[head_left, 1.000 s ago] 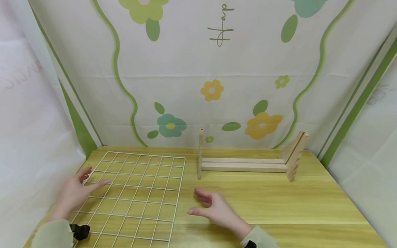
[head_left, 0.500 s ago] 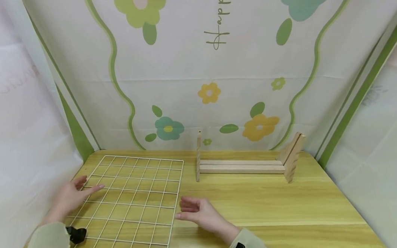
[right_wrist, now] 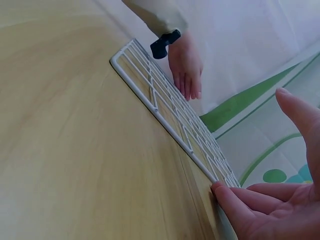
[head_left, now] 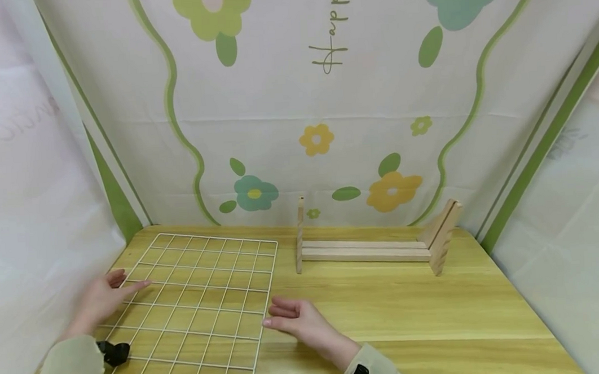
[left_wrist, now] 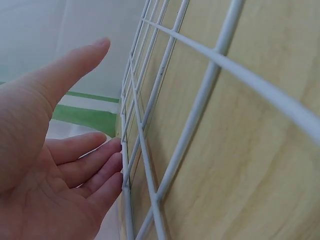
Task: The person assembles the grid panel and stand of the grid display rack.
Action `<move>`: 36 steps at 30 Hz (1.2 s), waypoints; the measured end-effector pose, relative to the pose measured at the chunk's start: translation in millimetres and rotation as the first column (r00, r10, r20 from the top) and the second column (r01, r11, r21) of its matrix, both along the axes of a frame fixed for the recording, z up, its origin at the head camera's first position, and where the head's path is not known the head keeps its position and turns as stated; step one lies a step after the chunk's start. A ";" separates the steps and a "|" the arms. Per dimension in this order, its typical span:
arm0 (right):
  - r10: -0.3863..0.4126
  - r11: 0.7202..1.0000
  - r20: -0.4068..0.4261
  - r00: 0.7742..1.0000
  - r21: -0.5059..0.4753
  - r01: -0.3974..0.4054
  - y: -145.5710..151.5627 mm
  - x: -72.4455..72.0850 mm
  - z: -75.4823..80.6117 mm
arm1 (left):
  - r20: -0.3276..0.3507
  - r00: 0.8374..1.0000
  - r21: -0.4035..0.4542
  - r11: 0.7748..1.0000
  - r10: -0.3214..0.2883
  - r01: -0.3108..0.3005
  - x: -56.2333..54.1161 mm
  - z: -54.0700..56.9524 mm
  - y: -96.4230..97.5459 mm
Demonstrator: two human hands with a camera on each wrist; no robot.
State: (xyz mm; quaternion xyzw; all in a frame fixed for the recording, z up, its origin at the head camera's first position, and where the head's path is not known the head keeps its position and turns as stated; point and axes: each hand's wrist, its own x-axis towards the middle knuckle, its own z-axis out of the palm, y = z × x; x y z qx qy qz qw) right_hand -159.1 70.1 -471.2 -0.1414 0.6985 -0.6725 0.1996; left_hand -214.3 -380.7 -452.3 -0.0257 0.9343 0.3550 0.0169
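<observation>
A white wire grid panel (head_left: 194,308) lies flat on the left part of the wooden table. My left hand (head_left: 99,299) is at its left edge; in the left wrist view, the fingertips of the left hand (left_wrist: 50,175) meet the outer wire while the thumb stands raised above the grid (left_wrist: 216,54). Across from it, my right hand (head_left: 304,322) is at the grid's right edge. The right wrist view has the fingertips of the right hand (right_wrist: 280,210) against the edge wire, thumb spread away. Neither hand curls around the wire.
Behind and to the right stands a wooden frame (head_left: 366,251) with two upright end pieces joined by a low grooved bar. White flowered fabric (head_left: 269,98) hangs behind the table (head_left: 387,306) and along both sides.
My right hand has moved left from the open table to the grid's right edge. My left hand has shifted slightly outward and lower along the left edge. The wooden frame stays put.
</observation>
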 end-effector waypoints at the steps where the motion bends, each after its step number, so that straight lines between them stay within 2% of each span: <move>1: 0.001 1.000 0.001 1.000 -0.002 -0.001 -0.2 0.1 0.2 | 0.000 1.000 -0.006 1.000 0.000 0.000 0.0 0.6 0.0; 7: 0.012 1.000 0.004 1.000 -0.016 -0.012 -1.8 -0.2 0.6 | 0.000 1.000 -0.022 1.000 0.008 -0.008 0.2 1.4 2.0; 9: 0.018 0.998 0.024 1.000 -0.054 -0.017 -1.5 -0.7 0.0 | 0.005 1.000 -0.017 1.000 0.011 -0.011 0.1 2.1 2.7; 15: 0.049 0.970 0.171 0.984 -0.243 -0.006 2.1 -3.9 0.0 | 0.032 0.999 0.001 1.000 0.020 -0.020 -0.7 5.3 3.5; 20: 0.055 0.950 0.257 0.965 -0.312 0.029 3.7 -6.5 1.0 | 0.046 0.999 0.001 1.000 0.020 -0.020 -1.3 4.1 3.0; 25: 0.063 0.927 0.305 0.950 -0.371 0.057 4.3 -9.5 -2.2 | 0.049 0.998 0.024 0.999 0.024 -0.025 -1.2 2.4 2.6; 31: 0.065 0.929 0.298 0.952 -0.367 0.051 -0.1 -10.3 -2.0 | 0.052 0.998 0.016 0.999 0.029 -0.029 -3.1 3.1 3.9; 36: -0.033 0.952 0.242 0.970 -0.288 0.104 -10.2 -13.8 -6.9 | 0.045 0.999 0.007 1.000 0.024 -0.024 -4.5 1.0 4.6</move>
